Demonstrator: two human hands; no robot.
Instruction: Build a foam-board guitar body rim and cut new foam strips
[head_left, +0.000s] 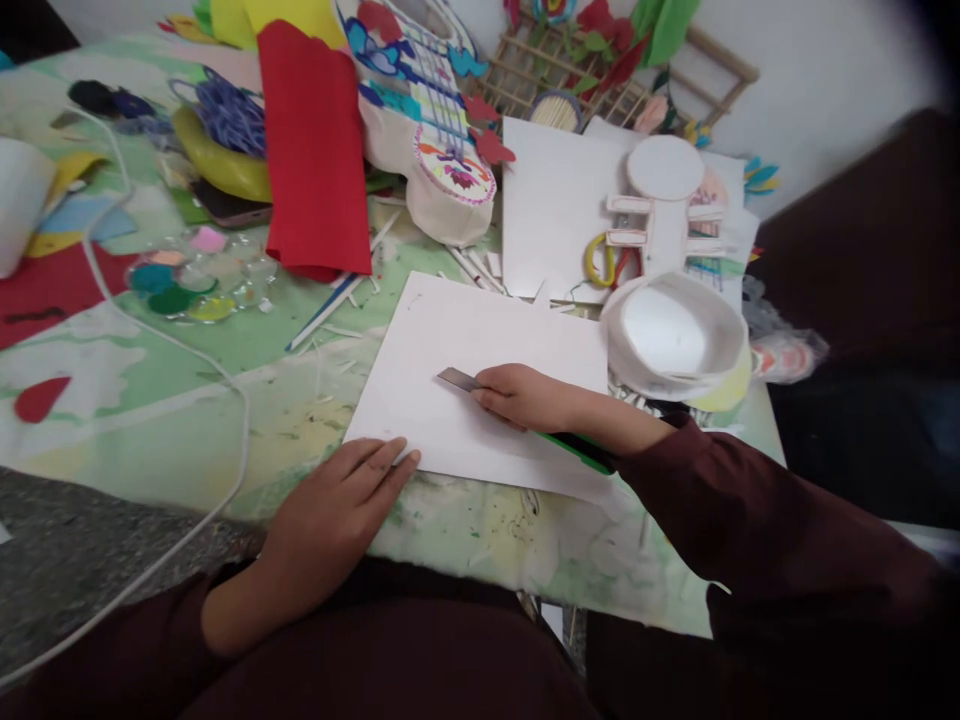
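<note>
A white board [480,330] lies flat on the table near its front edge. Over its middle, my right hand [525,393] is closed around a green-handled cutter [459,379], whose flat grey blade points to the left. The cutter's handle runs back under my right wrist. My left hand [345,495] rests at the board's lower left corner, with its fingers stretched out on the edge and nothing held in it. A small white pointed scrap [541,295] is at the board's far edge.
Behind the board are a folded red sheet [311,150], a decorated guitar shape [454,180] and yellow-handled scissors [598,262]. A round white box form [675,335] stands to the right. A paint palette [199,275] lies left, beside a white cable [176,350].
</note>
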